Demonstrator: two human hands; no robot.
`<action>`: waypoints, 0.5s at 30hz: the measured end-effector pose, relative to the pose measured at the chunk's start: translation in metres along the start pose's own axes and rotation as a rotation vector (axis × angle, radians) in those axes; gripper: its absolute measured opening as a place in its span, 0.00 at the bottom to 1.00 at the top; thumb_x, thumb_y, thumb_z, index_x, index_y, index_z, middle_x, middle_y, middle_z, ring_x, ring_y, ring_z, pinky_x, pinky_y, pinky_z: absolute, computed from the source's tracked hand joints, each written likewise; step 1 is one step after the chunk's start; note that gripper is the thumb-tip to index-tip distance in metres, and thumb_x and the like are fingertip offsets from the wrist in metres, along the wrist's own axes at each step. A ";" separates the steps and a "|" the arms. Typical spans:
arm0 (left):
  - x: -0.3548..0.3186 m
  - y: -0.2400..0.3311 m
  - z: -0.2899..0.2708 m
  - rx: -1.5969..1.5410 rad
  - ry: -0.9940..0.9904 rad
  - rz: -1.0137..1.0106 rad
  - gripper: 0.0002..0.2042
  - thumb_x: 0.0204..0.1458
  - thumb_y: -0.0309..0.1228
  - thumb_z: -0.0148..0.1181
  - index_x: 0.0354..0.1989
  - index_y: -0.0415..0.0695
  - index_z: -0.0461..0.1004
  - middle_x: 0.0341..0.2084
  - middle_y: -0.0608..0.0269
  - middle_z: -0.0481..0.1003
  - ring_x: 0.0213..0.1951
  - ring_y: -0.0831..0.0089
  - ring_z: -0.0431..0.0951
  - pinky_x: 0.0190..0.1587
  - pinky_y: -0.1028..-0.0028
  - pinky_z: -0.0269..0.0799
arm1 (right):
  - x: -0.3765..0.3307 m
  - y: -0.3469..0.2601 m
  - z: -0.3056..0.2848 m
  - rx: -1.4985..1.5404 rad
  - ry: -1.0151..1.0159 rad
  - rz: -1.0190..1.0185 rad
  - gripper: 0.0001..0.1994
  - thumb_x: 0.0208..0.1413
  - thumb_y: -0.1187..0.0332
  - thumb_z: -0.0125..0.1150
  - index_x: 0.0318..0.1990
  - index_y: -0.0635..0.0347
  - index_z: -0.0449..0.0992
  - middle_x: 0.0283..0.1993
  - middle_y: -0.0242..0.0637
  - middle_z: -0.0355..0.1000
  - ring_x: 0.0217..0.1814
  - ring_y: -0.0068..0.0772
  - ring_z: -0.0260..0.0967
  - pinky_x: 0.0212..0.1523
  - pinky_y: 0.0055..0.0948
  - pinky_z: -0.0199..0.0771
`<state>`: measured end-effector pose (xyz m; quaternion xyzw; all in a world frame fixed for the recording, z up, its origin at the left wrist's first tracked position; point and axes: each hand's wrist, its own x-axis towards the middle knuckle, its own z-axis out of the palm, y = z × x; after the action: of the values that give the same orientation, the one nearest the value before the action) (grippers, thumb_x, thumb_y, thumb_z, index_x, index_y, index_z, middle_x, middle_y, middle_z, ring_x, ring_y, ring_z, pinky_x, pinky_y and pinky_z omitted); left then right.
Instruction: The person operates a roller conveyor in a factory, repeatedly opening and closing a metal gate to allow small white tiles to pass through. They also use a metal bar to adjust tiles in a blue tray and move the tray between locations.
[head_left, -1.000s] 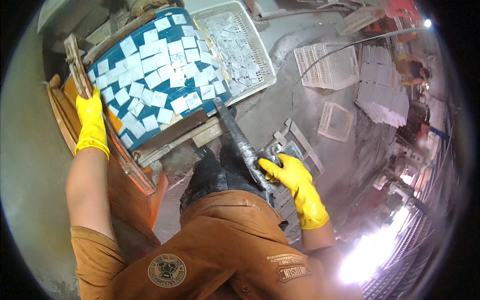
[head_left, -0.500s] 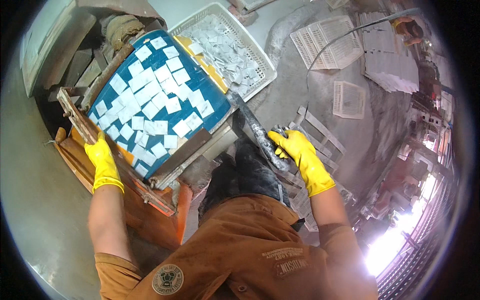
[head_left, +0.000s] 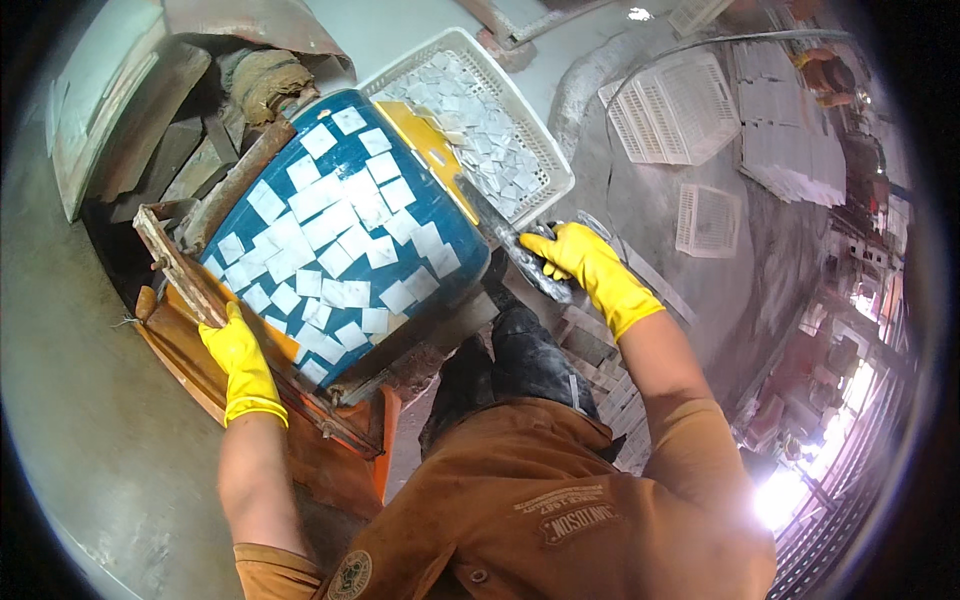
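My left hand, in a yellow rubber glove, is closed round the lower end of a rusty metal bar at the left side of a blue belt. Many small white square tiles lie scattered over the belt, some overlapping. My right hand, gloved the same way, is curled round a dark, white-smeared bar that slants down from the belt's right corner. Some of its fingers are hidden. A yellow strip runs between the belt and a white plastic crate of tiles.
Stacked white crates and a smaller crate stand on the grey floor to the right. Beyond them is a stack of pale slabs. Slatted wood lies near my legs. An orange metal trough sits under my left hand.
The whole view has shifted, with the belt and crates now lower and further right. My right hand and its bar are closer to the belt. My left hand keeps its hold.
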<state>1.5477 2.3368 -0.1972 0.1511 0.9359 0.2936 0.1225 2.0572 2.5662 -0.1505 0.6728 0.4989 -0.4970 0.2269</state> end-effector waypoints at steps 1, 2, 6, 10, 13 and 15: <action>-0.002 0.004 -0.001 -0.012 -0.002 0.005 0.24 0.57 0.34 0.71 0.58 0.36 0.72 0.50 0.51 0.80 0.49 0.56 0.81 0.55 0.65 0.74 | 0.007 -0.014 -0.001 0.024 0.004 -0.015 0.34 0.55 0.34 0.62 0.37 0.64 0.85 0.27 0.41 0.82 0.28 0.36 0.79 0.34 0.36 0.76; -0.003 0.007 -0.003 -0.023 -0.004 0.009 0.24 0.57 0.33 0.71 0.58 0.36 0.72 0.50 0.51 0.80 0.50 0.56 0.81 0.55 0.65 0.74 | 0.015 -0.028 -0.001 0.035 0.011 -0.003 0.33 0.55 0.34 0.63 0.37 0.64 0.85 0.26 0.40 0.81 0.27 0.35 0.78 0.33 0.35 0.76; -0.009 0.021 -0.006 -0.014 0.000 -0.041 0.24 0.57 0.34 0.70 0.59 0.37 0.72 0.51 0.51 0.80 0.51 0.56 0.81 0.55 0.65 0.73 | 0.050 -0.063 0.000 0.119 -0.021 0.051 0.34 0.58 0.36 0.64 0.42 0.67 0.84 0.30 0.42 0.82 0.25 0.35 0.77 0.31 0.33 0.76; 0.001 0.003 -0.001 0.020 0.022 -0.080 0.26 0.57 0.36 0.71 0.61 0.39 0.71 0.52 0.50 0.79 0.52 0.56 0.81 0.56 0.65 0.74 | 0.082 -0.055 0.013 0.422 0.015 0.153 0.32 0.56 0.38 0.67 0.39 0.67 0.84 0.30 0.42 0.82 0.25 0.36 0.77 0.30 0.32 0.76; -0.005 0.009 -0.005 0.026 0.042 -0.133 0.29 0.56 0.38 0.71 0.63 0.39 0.70 0.51 0.48 0.80 0.52 0.53 0.81 0.56 0.62 0.74 | 0.094 -0.029 0.024 0.560 0.132 -0.034 0.27 0.54 0.53 0.75 0.49 0.70 0.78 0.33 0.45 0.81 0.26 0.35 0.76 0.27 0.35 0.77; -0.005 0.008 -0.006 0.097 0.052 -0.106 0.29 0.55 0.39 0.71 0.62 0.40 0.70 0.50 0.46 0.80 0.51 0.52 0.82 0.55 0.60 0.75 | 0.057 -0.048 0.020 0.591 0.177 -0.212 0.26 0.52 0.63 0.76 0.54 0.71 0.74 0.36 0.43 0.80 0.28 0.33 0.76 0.28 0.34 0.78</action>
<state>1.5520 2.3381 -0.1874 0.0993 0.9585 0.2450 0.1063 2.0056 2.5952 -0.2003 0.6945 0.4181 -0.5807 -0.0754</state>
